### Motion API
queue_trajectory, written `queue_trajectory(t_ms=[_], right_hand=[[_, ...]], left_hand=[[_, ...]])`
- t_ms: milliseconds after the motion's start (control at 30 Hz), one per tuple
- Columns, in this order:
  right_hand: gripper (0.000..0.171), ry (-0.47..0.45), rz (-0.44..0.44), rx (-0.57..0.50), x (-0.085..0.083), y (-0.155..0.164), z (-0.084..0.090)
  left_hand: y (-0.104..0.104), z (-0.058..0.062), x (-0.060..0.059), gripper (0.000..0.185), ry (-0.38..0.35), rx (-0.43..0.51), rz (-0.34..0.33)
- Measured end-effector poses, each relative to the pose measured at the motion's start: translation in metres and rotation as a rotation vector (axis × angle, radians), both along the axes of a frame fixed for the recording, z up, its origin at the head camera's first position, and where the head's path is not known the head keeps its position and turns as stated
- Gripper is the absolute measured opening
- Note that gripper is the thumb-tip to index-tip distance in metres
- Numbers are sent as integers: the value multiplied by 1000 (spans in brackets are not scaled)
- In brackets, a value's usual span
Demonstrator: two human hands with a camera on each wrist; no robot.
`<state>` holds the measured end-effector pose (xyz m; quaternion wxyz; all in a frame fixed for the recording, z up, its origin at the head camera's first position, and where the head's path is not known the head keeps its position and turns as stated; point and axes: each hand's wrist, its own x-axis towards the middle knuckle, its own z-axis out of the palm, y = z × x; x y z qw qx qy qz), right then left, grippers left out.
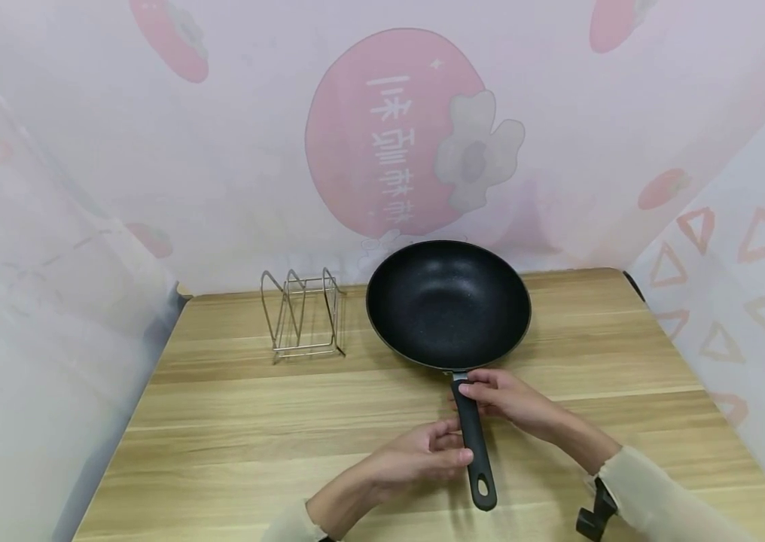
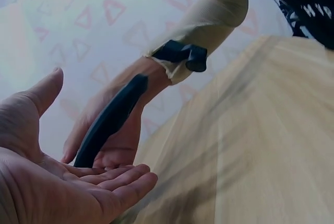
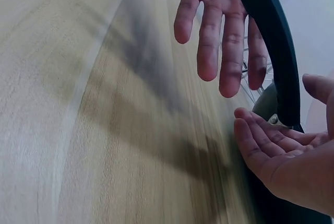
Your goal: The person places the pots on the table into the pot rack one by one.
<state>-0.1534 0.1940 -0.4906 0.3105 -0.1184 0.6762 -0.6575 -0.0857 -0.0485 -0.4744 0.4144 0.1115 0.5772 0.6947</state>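
Both hands loose at the pan handle, neither gripping

Wire rack (image 1: pixel 303 314) stands left; the black pan (image 1: pixel 448 302) sits mid-table, handle (image 1: pixel 473 440) pointing near. Left hand (image 1: pixel 423 455) and right hand (image 1: pixel 501 395), fingers straight, only touch it; lifted so, the heavy bowl could tip.

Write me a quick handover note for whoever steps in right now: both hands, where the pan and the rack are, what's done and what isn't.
Left hand: open, fingers straight, at the lower part of the pan handle.
Right hand: open, fingers at the handle's upper end near the bowl.
Neither hand has closed round the handle.
Frying pan: flat on the wooden table, handle toward the person.
Wire rack: standing left of the pan, apart from it, nothing in it.
Done: hands at the handle. Left: gripping and lifting, it seems.
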Motion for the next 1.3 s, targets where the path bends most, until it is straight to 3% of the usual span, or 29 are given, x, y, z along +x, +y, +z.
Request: queue_trajectory(t_ms=[167, 433, 633, 933, 1300], right_hand=[[52, -5, -16, -2, 0, -4, -1], [50, -29, -49, -8, 0, -8, -3], [46, -82, -65, -90, 0, -11, -1], [47, -151, -75, -231, 2, -14, 5], [43, -181, -131, -249, 5, -18, 10]], left_hand=[[6, 1, 1, 81, -65, 47, 10], [17, -1, 4, 57, -167, 143, 7], [23, -4, 4, 58, -237, 215, 18], [29, -6, 5, 57, -257, 234, 78], [32, -4, 12, 44, -174, 207, 118]])
